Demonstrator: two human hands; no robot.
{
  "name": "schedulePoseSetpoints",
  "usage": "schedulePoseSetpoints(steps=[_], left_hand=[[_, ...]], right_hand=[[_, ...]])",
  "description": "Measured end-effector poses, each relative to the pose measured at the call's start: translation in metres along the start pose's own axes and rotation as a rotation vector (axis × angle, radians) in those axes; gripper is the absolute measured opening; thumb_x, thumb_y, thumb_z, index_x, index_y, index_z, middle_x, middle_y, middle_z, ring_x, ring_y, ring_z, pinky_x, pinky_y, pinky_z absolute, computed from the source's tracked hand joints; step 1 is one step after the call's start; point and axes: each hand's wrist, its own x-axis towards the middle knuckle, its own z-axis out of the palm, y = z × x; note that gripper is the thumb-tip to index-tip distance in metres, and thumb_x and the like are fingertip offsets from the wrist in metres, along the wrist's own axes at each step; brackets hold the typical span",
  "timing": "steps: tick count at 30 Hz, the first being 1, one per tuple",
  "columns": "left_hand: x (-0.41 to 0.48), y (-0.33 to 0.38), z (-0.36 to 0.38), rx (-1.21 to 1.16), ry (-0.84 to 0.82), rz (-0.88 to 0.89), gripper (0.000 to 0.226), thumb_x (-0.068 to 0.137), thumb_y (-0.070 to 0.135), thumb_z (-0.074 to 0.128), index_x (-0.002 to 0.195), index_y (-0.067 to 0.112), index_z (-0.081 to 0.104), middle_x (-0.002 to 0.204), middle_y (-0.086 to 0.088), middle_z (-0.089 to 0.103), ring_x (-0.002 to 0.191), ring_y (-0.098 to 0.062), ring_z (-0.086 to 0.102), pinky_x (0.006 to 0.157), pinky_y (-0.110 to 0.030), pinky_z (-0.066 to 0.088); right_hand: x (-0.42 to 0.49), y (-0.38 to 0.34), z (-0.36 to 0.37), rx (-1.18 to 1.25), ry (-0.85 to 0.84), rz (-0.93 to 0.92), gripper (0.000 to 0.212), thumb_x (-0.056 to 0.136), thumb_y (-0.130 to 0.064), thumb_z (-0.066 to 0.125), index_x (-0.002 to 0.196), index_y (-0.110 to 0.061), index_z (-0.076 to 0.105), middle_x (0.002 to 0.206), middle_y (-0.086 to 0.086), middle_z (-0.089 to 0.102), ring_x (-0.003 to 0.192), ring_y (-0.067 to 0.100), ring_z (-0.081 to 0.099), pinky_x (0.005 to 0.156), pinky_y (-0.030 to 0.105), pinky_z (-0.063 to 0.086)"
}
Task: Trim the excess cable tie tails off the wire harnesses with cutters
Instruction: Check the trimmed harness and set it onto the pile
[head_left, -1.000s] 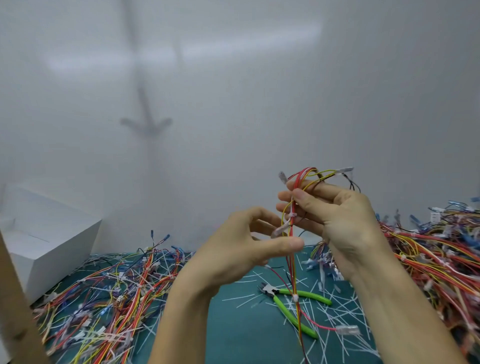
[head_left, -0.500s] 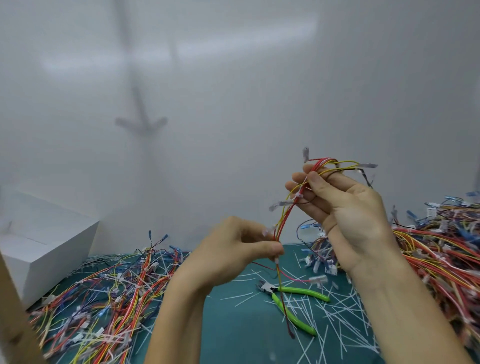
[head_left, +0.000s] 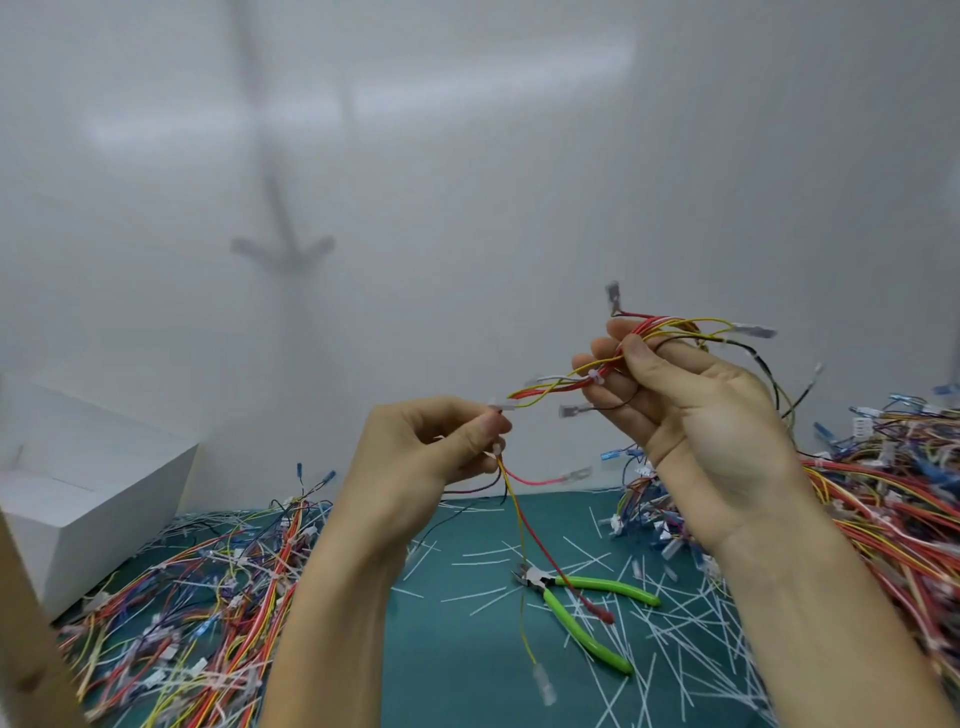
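Observation:
A red and yellow wire harness (head_left: 550, 387) stretches in the air between both hands. My left hand (head_left: 431, 452) pinches its lower part, and loose wire ends hang down from there toward the mat. My right hand (head_left: 675, 410) grips the upper end, thumb over the bundle, with white terminals sticking out above. A white cable tie sits on the bundle just left of my right fingers. Green-handled cutters (head_left: 576, 605) lie on the teal mat (head_left: 467, 665) below, apart from both hands.
A heap of harnesses (head_left: 208, 613) lies at the left, a bigger heap (head_left: 872, 499) at the right. Cut white tie tails (head_left: 691, 639) litter the mat around the cutters. A white box (head_left: 88, 499) stands at far left, a white wall behind.
My hands have pulled apart, the right one rising to the right. The harness went from hanging nearly upright to lying slanted and stretched between them.

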Motion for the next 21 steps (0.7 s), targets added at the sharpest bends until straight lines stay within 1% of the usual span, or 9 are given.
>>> schedulePoseSetpoints(steps=[5,7,10,12,14,16,17,19,21], left_hand=[[-0.005,-0.001,-0.013,0.235,-0.313,-0.078,0.019,0.091,0.003,0.064,0.096,0.014,0.078,0.093,-0.002,0.078,0.093,-0.009,0.072,0.081,-0.011,0.050],[-0.004,-0.003,-0.015,0.227,-0.275,-0.082,0.021,0.097,0.011,0.057,0.107,0.017,0.074,0.098,0.000,0.078,0.100,-0.009,0.071,0.085,-0.013,0.050],[0.001,-0.005,-0.012,-0.015,-0.147,-0.159,0.034,0.102,0.033,0.045,0.112,0.013,0.070,0.103,-0.006,0.077,0.102,-0.019,0.072,0.090,-0.028,0.057],[0.003,-0.003,-0.008,-0.244,-0.115,-0.261,0.051,0.096,0.047,0.044,0.111,0.005,0.070,0.104,-0.015,0.075,0.096,-0.026,0.074,0.083,-0.032,0.061],[0.004,0.001,-0.005,-0.450,-0.131,-0.344,0.065,0.089,0.053,0.045,0.114,-0.002,0.067,0.103,-0.021,0.074,0.084,-0.028,0.075,0.068,-0.032,0.062],[0.004,0.003,-0.004,-0.577,-0.162,-0.377,0.069,0.087,0.054,0.047,0.118,-0.005,0.064,0.108,-0.023,0.072,0.082,-0.027,0.075,0.062,-0.031,0.061],[0.005,0.003,-0.005,-0.594,-0.150,-0.374,0.067,0.086,0.052,0.051,0.118,-0.005,0.063,0.110,-0.022,0.072,0.086,-0.026,0.075,0.064,-0.031,0.061],[0.005,0.002,-0.008,-0.574,-0.098,-0.336,0.058,0.082,0.041,0.060,0.118,-0.004,0.062,0.108,-0.020,0.073,0.089,-0.025,0.075,0.067,-0.030,0.061],[0.005,0.000,-0.010,-0.565,-0.054,-0.290,0.052,0.076,0.026,0.068,0.118,-0.004,0.061,0.105,-0.016,0.075,0.086,-0.023,0.076,0.066,-0.028,0.060]], right_hand=[[-0.002,0.001,-0.003,-0.193,-0.104,0.000,0.019,0.078,-0.017,0.064,0.091,-0.013,0.076,0.077,0.002,0.072,0.069,0.017,0.072,0.060,0.022,0.056],[-0.003,0.005,-0.002,-0.290,-0.195,0.011,0.020,0.079,-0.018,0.064,0.092,-0.014,0.078,0.077,0.003,0.069,0.066,0.015,0.068,0.060,0.023,0.055],[-0.007,0.009,0.002,-0.412,-0.337,0.013,0.018,0.088,-0.010,0.063,0.089,-0.016,0.080,0.077,0.006,0.068,0.063,0.015,0.063,0.060,0.024,0.054],[-0.009,0.010,0.005,-0.533,-0.454,0.008,0.026,0.092,-0.003,0.061,0.082,-0.019,0.080,0.075,0.005,0.070,0.062,0.015,0.064,0.061,0.026,0.055],[-0.011,0.014,0.008,-0.656,-0.566,0.037,0.026,0.093,0.001,0.060,0.080,-0.013,0.077,0.075,0.005,0.070,0.062,0.016,0.065,0.061,0.028,0.055],[-0.013,0.020,0.009,-0.803,-0.663,0.099,0.019,0.094,0.003,0.059,0.085,-0.005,0.074,0.076,0.004,0.070,0.064,0.018,0.066,0.063,0.030,0.053],[-0.013,0.023,0.010,-0.878,-0.708,0.141,0.021,0.095,0.002,0.059,0.084,-0.008,0.074,0.075,0.002,0.069,0.065,0.017,0.067,0.064,0.032,0.054],[-0.013,0.029,0.010,-1.032,-0.758,0.207,0.038,0.095,-0.003,0.060,0.071,-0.028,0.073,0.071,-0.002,0.069,0.065,0.014,0.067,0.068,0.037,0.055],[-0.011,0.033,0.008,-1.194,-0.751,0.223,0.049,0.095,-0.009,0.062,0.058,-0.040,0.069,0.064,-0.008,0.068,0.061,0.005,0.064,0.066,0.033,0.054]])
